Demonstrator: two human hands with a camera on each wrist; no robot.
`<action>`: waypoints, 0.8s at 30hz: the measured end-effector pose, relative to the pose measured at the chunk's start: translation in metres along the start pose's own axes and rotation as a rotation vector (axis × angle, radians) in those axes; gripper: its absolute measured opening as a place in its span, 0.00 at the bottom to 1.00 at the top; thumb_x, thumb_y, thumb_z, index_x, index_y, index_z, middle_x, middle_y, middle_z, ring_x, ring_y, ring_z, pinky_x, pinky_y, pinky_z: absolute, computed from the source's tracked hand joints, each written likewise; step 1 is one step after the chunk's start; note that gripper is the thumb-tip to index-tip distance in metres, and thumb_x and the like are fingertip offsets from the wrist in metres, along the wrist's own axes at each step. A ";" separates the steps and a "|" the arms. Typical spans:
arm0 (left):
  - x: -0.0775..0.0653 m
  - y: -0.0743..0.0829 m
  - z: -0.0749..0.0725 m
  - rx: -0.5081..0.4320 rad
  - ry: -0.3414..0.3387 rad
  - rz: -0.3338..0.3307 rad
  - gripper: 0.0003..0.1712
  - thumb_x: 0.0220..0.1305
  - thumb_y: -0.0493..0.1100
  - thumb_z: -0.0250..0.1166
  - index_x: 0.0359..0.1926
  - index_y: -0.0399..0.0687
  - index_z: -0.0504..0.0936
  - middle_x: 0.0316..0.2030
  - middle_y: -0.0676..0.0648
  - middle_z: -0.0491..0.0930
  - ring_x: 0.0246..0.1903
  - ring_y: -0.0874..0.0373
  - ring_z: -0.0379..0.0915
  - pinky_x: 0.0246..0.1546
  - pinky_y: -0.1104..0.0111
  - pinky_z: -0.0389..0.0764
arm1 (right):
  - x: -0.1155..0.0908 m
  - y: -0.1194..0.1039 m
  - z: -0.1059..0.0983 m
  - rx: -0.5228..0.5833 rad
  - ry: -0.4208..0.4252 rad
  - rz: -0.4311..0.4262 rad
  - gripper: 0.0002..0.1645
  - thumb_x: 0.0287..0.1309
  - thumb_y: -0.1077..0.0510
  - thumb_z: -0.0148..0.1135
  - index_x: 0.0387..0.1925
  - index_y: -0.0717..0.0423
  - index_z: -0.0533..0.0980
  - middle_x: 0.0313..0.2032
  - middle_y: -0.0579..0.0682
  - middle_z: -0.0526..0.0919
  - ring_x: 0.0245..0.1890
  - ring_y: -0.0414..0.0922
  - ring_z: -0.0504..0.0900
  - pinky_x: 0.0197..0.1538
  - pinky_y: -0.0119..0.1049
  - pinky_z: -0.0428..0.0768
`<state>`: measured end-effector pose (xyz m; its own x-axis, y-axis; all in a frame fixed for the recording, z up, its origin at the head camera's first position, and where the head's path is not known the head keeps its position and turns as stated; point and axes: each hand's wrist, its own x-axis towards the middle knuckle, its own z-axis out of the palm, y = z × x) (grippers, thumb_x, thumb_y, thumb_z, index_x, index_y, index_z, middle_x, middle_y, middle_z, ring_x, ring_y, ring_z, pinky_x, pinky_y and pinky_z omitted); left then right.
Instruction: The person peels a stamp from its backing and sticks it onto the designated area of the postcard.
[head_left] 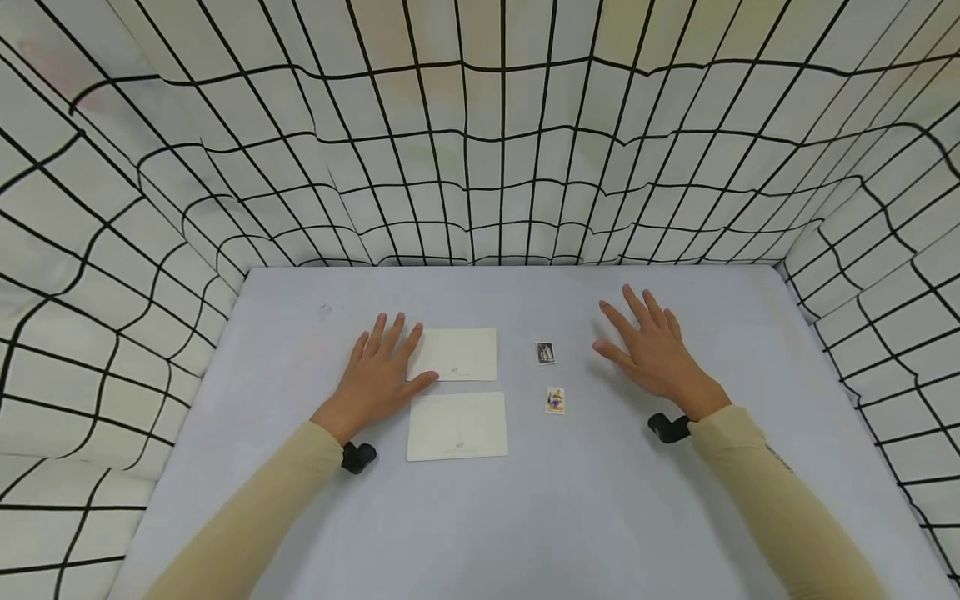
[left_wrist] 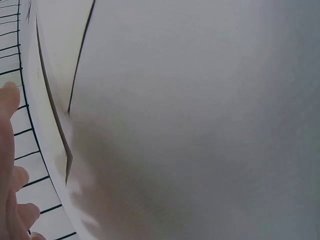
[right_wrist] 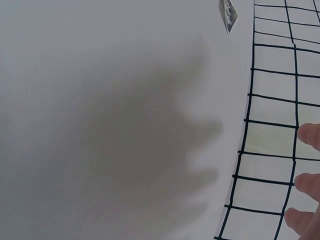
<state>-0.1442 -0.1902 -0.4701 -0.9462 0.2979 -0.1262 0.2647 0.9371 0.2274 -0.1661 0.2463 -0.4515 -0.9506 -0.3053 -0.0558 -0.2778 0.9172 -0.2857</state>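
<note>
Two flat cream paper rectangles, like envelopes or cards, lie one behind the other left of the middle: a far one (head_left: 461,354) and a near one (head_left: 457,427), each with a small printed mark. My left hand (head_left: 378,373) is spread with straight fingers, its thumb and fingertips overlapping the left side of the far one in the head view. Right of the papers are two small stamps, a dark one (head_left: 545,353) and a colourful one (head_left: 555,401). Beyond them, my right hand (head_left: 652,350) hovers over the table, fingers spread, holding nothing; its shadow falls below.
The white table (head_left: 585,517) carries these things. White walls with a black grid (head_left: 480,158) rise behind it and at both sides. Each wrist wears a small black camera, one on the left (head_left: 358,457) and one on the right (head_left: 667,427).
</note>
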 end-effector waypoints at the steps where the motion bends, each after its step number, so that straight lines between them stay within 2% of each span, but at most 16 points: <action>1: 0.001 0.000 0.001 0.001 -0.002 0.011 0.51 0.73 0.69 0.56 0.84 0.50 0.49 0.84 0.37 0.39 0.84 0.35 0.27 0.82 0.36 0.40 | 0.002 -0.002 0.001 0.002 0.003 -0.005 0.46 0.73 0.27 0.46 0.82 0.42 0.54 0.84 0.59 0.40 0.83 0.67 0.38 0.79 0.74 0.43; 5: 0.006 0.002 0.004 0.006 -0.024 0.044 0.51 0.74 0.68 0.55 0.84 0.48 0.48 0.84 0.37 0.40 0.84 0.35 0.30 0.82 0.37 0.44 | 0.010 -0.008 0.006 0.031 0.025 -0.022 0.46 0.73 0.30 0.52 0.81 0.45 0.56 0.83 0.61 0.46 0.82 0.67 0.45 0.79 0.72 0.48; 9: 0.009 0.005 0.006 0.012 -0.051 0.078 0.51 0.75 0.66 0.55 0.83 0.45 0.46 0.84 0.37 0.41 0.84 0.37 0.32 0.83 0.40 0.46 | 0.017 -0.013 0.013 0.054 0.049 -0.032 0.44 0.72 0.36 0.59 0.79 0.49 0.59 0.78 0.63 0.60 0.77 0.66 0.58 0.77 0.69 0.60; 13: 0.011 0.006 0.007 0.017 -0.063 0.120 0.48 0.78 0.62 0.54 0.83 0.39 0.46 0.84 0.37 0.44 0.84 0.38 0.37 0.83 0.43 0.48 | 0.024 -0.019 0.021 0.110 0.048 -0.038 0.40 0.72 0.42 0.62 0.77 0.52 0.63 0.70 0.62 0.71 0.71 0.64 0.69 0.73 0.64 0.69; 20: 0.016 0.006 0.009 0.006 -0.098 0.154 0.42 0.82 0.56 0.48 0.82 0.37 0.46 0.84 0.38 0.43 0.84 0.38 0.38 0.84 0.45 0.49 | 0.033 -0.034 0.030 0.261 -0.030 0.014 0.35 0.70 0.46 0.64 0.73 0.53 0.69 0.65 0.57 0.77 0.60 0.55 0.81 0.62 0.55 0.81; 24: 0.019 0.008 0.008 0.019 -0.111 0.168 0.40 0.83 0.55 0.47 0.82 0.37 0.47 0.83 0.38 0.44 0.84 0.39 0.39 0.84 0.46 0.50 | 0.038 -0.040 0.035 0.289 -0.058 0.002 0.33 0.69 0.49 0.66 0.70 0.55 0.73 0.60 0.56 0.80 0.54 0.52 0.82 0.55 0.50 0.83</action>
<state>-0.1584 -0.1762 -0.4782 -0.8624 0.4678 -0.1937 0.4217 0.8754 0.2364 -0.1860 0.1897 -0.4757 -0.9392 -0.3256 -0.1090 -0.2173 0.8095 -0.5454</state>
